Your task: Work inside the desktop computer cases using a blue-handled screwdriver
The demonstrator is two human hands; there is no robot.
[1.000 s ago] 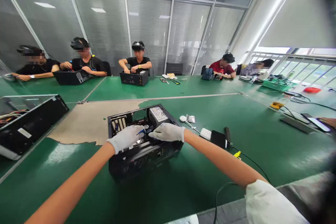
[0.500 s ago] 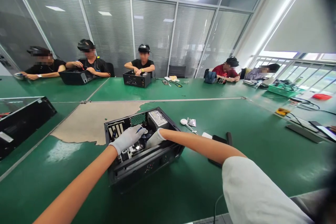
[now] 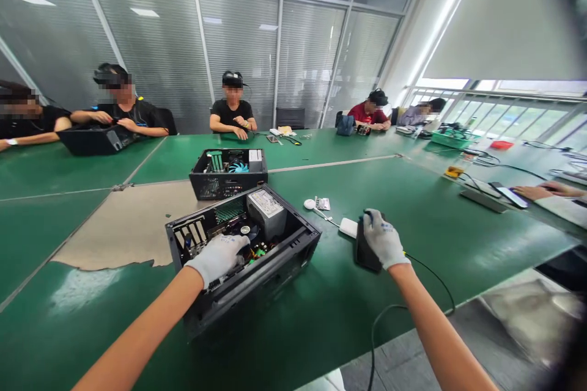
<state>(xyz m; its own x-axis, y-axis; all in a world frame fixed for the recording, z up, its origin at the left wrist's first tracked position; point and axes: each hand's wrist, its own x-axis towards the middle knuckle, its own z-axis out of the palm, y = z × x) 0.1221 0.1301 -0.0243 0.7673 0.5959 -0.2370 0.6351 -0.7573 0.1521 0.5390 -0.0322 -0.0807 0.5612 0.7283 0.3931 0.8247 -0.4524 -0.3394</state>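
An opened black computer case (image 3: 270, 272) lies in front of me, its motherboard, fan (image 3: 245, 231) and silver power supply (image 3: 267, 208) showing. Inside it, just below the fan, is my left hand (image 3: 221, 258) in a white glove. Its fingers are bent together over the board; what they hold is hidden. To the right of the case, my gloved right hand (image 3: 384, 238) grips a flat black phone-like device (image 3: 365, 250) lying on the table. A white block (image 3: 349, 227) with a cable touches or nearly touches that device.
A second open case (image 3: 224, 185) with a blue fan stands behind mine. Brown cardboard (image 3: 119, 229) lies on the left of the green table (image 3: 316, 311). Several people work around the table. A black cable (image 3: 389, 307) hangs over the front edge.
My right hand has left the case and moved right onto the black device. My left hand stays in the case. A co-worker's case now stands nearer, behind mine. The view has turned right.
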